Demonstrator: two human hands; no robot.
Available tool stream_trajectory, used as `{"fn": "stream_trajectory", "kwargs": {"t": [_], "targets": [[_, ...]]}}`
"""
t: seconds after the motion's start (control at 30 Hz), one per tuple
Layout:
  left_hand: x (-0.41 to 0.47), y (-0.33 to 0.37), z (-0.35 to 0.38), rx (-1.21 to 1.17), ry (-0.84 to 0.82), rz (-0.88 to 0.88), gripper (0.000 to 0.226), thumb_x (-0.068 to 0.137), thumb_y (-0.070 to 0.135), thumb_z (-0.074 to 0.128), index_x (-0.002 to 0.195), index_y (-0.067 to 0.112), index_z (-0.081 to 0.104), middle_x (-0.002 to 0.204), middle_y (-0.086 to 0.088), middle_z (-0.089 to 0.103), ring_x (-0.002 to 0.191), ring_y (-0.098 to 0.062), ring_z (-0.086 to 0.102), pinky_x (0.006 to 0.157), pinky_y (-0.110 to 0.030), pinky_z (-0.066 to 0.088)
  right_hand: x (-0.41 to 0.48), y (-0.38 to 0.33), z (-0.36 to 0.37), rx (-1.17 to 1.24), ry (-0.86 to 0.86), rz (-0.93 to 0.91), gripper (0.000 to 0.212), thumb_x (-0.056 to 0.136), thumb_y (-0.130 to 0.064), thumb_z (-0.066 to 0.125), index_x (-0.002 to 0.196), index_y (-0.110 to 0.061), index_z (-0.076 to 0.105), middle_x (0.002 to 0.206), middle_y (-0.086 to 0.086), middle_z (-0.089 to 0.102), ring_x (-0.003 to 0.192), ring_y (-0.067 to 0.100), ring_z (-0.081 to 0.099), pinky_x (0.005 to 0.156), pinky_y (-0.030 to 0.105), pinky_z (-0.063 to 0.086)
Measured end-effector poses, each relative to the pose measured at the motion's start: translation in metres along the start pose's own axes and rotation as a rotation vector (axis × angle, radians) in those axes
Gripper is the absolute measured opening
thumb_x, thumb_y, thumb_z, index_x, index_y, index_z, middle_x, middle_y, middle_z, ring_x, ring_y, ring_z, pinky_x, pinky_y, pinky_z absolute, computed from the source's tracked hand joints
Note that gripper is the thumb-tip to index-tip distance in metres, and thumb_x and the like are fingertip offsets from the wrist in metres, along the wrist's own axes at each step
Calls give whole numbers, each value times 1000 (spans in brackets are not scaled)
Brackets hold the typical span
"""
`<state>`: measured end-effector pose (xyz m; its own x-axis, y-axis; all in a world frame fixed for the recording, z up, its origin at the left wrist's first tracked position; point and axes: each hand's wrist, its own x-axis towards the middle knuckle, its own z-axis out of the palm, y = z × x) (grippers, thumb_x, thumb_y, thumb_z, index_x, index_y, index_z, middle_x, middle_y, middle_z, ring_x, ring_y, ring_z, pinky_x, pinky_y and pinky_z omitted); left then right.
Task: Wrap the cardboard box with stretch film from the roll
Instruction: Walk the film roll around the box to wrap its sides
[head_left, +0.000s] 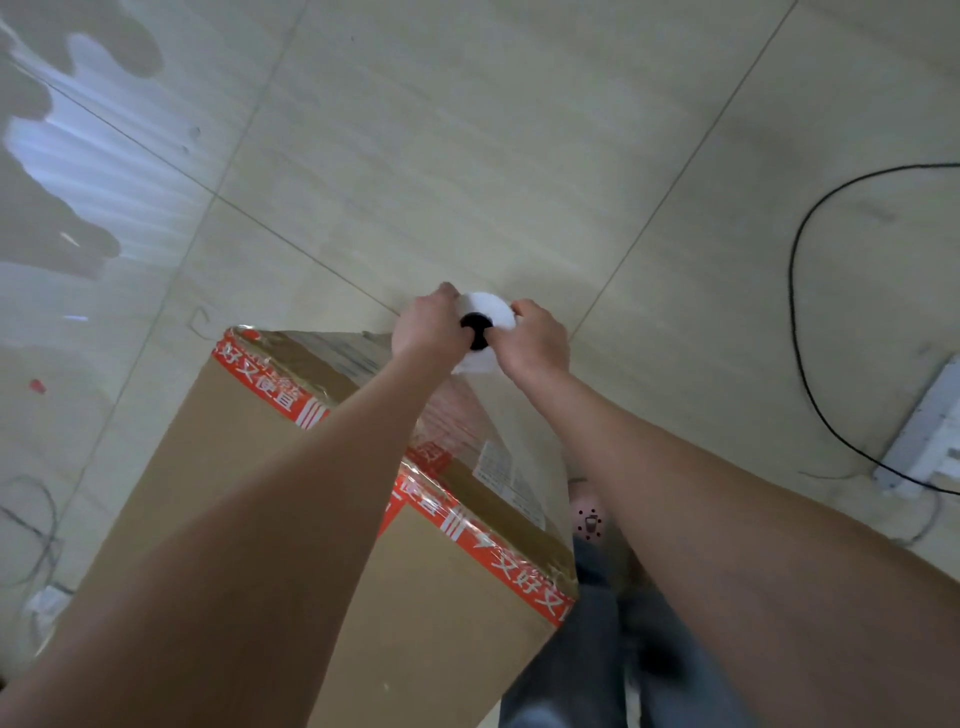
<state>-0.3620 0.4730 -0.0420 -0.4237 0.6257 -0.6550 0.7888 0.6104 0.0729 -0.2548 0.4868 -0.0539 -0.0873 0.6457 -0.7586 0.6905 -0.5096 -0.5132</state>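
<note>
A tall brown cardboard box (223, 467) with red printed tape along its edges stands on the floor below me. Beyond its far right corner I hold the white stretch film roll (488, 307) upright, seen end-on with its dark core facing me. My left hand (428, 325) grips the roll's left side and my right hand (535, 338) grips its right side. A clear sheet of film (498, 441) runs from the roll down along the box's right face, which shows a label through it.
The floor is pale tile (467, 130). A black cable (795, 291) loops at the right toward a white power strip (924, 441). Grey wires (36, 514) lie at the left. My trouser legs (597, 649) and a slipper (589, 517) stand right of the box.
</note>
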Motion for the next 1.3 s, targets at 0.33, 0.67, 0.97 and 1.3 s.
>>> {"fn": "stream_trajectory", "kwargs": {"t": [0.33,0.67,0.97,1.3], "targets": [[14,16,-9,276,-4,217,29,88,12,53,117,12,53,108,-12,59,98,-33,59,67,-36,42,14,-7,-3,-2,-128,56,32,81,-18,64,112,-13,57,107,6,65,95,26,60,71,28,42],[23,-17,-14,-349,97,-315,25,82,21,61,101,6,53,93,-12,60,88,-32,59,65,-32,45,33,-62,-3,-301,-102,-250,31,82,-18,62,113,-24,63,110,1,67,102,25,61,75,28,43],[23,-46,-31,-405,140,-465,34,85,27,62,112,8,55,106,-13,61,98,-33,61,75,-35,50,43,-93,26,-525,-248,-257,35,86,-27,62,117,-16,49,117,8,59,106,30,58,72,30,38],[24,-30,-32,-23,215,-276,32,91,12,52,122,15,49,114,-9,51,101,-29,54,59,-34,37,51,-103,21,-739,-285,-394,23,86,-28,57,105,-18,52,105,9,63,95,31,61,66,30,39]]}}
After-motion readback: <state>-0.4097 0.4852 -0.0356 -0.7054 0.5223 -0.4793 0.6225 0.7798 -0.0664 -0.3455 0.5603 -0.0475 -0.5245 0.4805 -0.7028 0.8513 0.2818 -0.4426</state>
